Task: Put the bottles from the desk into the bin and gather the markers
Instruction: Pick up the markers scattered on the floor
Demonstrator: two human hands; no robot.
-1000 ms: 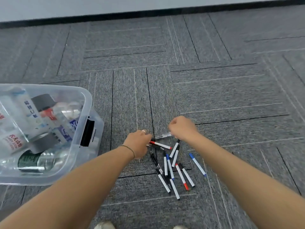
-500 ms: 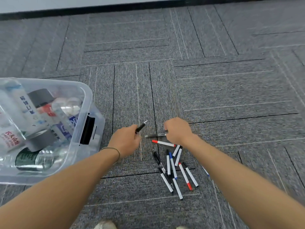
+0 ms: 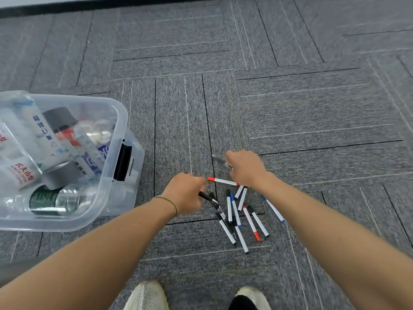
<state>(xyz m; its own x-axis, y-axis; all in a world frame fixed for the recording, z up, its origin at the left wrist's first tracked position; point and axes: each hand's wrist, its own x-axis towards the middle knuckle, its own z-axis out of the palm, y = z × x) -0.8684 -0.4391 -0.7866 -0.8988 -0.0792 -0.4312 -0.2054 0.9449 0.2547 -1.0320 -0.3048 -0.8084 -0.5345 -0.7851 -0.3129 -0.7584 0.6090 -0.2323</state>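
Head view: a person looks down at a grey carpet [image 3: 290, 108], both bare arms reaching forward.
Left hand: the left hand [image 3: 185, 193] is curled round a black pen [image 3: 206, 196], whose end sticks out toward the pile.
Right hand: the right hand [image 3: 245, 168] is curled round a grey pen [image 3: 220, 159] that points left, away from the hand.
Markers: a loose pile of markers [image 3: 239, 215] lies on the carpet just below and between the hands; white barrels with black, blue and red caps, several crossing each other.
Red marker: one red marker [image 3: 221, 181] lies flat between the two hands, its far end hidden under the right wrist.
Bin: a clear bin [image 3: 116, 166] sits on the carpet to the left, well apart from the pile.
Bottles: several bottles [image 3: 55, 153] lie inside the bin.
Shoes: two shoes [image 3: 147, 296] show at the bottom edge.
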